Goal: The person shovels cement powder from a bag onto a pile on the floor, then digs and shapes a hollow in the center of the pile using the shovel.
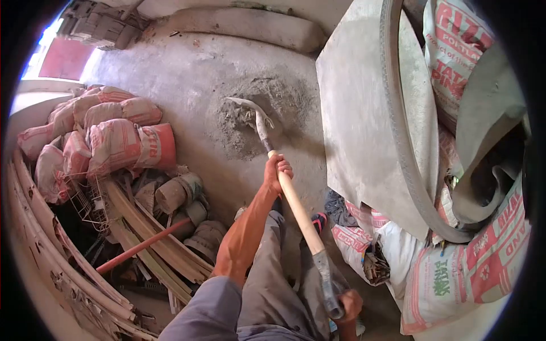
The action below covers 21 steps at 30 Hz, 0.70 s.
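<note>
A shovel with a pale wooden shaft [297, 207] runs from near my body up to a heap of grey mix [242, 122] on the floor. Its metal blade [250, 106] rests in the heap, partly covered by the grey material. My left hand [277, 171] is wrapped round the upper shaft, just below the blade's socket. Down at the dark grip end, my right hand [348, 306] is closed on the handle, close to my right leg.
Filled cement bags [114, 142] are stacked at the left, above boards, a red pipe [142, 247] and dusty buckets [170, 196]. On the right stand a large grey panel [364, 113], a curved strip [398, 125] and more printed sacks [443, 278]. A long grey roll [250, 28] lies at the back.
</note>
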{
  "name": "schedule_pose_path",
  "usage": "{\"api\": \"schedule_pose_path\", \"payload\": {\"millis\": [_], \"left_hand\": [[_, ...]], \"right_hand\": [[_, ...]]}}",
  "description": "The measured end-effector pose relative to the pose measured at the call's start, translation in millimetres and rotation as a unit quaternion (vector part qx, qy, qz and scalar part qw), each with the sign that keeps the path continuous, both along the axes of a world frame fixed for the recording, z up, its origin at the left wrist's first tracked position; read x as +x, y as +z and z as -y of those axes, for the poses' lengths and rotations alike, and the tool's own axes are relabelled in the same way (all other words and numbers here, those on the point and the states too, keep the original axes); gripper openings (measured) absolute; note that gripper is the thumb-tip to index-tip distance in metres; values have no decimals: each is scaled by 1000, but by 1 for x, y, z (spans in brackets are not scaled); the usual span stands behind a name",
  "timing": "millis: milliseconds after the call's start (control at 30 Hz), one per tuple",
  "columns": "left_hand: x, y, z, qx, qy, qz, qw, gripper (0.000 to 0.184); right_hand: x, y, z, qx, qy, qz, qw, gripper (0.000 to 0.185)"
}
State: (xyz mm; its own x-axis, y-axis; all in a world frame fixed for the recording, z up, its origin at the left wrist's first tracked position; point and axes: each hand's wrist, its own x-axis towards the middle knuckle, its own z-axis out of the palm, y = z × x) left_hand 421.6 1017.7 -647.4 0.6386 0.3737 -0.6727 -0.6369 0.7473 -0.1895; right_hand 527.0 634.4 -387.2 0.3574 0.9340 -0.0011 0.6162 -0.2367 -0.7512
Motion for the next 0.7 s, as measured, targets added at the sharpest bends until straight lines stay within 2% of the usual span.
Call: {"api": "schedule_pose_path", "payload": {"millis": [133, 167, 267, 333, 367, 400, 433, 467, 533, 567, 600, 633, 700], "left_hand": [[-15, 23, 16, 44, 14, 79, 996, 18], [-18, 29, 22, 73, 9, 91, 993, 16], [-10, 43, 44, 53, -8, 31, 998, 10], [2, 42, 66, 59, -49, -86, 993, 13], [10, 35, 82, 67, -79, -139, 985, 14], [17, 23, 101, 73, -110, -191, 973, 16], [24, 7, 125, 74, -160, -242, 954, 17], [32, -4, 151, 74, -210, -292, 930, 19], [47, -16, 209, 9, -260, -332, 907, 20], [48, -24, 240, 43, -275, -296, 914, 17], [50, -30, 272, 22, -296, -301, 906, 15], [46, -66, 322, 76, -325, -288, 898, 15], [51, -67, 376, -12, -283, -243, 928, 18]], "right_hand": [[-8, 9, 19, -36, 94, 14, 995, 24], [-9, 7, 34, -77, 122, 10, 989, 29], [-8, 5, 64, -107, 70, -90, 988, 28], [-36, -15, 115, -103, -140, -8, 985, 35], [-49, -20, 142, -100, -244, 34, 964, 40], [-46, -16, 168, -195, -320, -84, 923, 26], [-33, -13, 192, -283, -386, -199, 855, 16], [-25, -12, 202, -362, -442, -308, 761, 15], [-19, -18, 216, -380, -530, -362, 666, 15], [-17, -23, 223, -380, -566, -367, 633, 17], [-16, -29, 228, -378, -587, -361, 618, 18], [-14, -36, 231, -378, -608, -351, 603, 20], [-13, -50, 236, -375, -639, -334, 583, 25]]}}
